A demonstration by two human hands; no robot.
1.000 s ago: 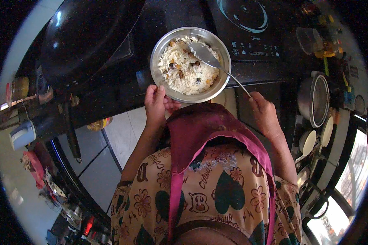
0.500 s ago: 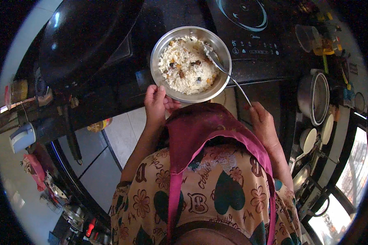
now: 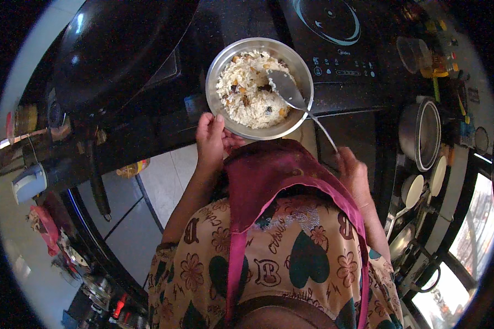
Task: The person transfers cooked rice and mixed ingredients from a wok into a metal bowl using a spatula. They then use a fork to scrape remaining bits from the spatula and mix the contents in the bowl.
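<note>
A round steel bowl (image 3: 306, 66) holds white rice (image 3: 252, 113) mixed with dark and yellowish bits. My left hand (image 3: 212, 140) grips the bowl's near-left rim, thumb up along the side and fingers underneath. In my right hand (image 3: 353, 171) is the handle of a metal serving spoon (image 3: 313, 116). The spoon's broad head lies over the right part of the rice, its back facing up. A few grains cling to its edge.
A large black wok (image 3: 110, 55) fills the far left of the counter. Right of the bowl lies a black induction cooktop (image 3: 343, 55). Farther right stand a steel pot (image 3: 422, 134) and small pans (image 3: 413, 191). A blue mug (image 3: 29, 184) hangs at the left.
The spoon head has moved left over the rice and turned back-up. The rice under it is more broken up. My left hand keeps its hold on the bowl.
</note>
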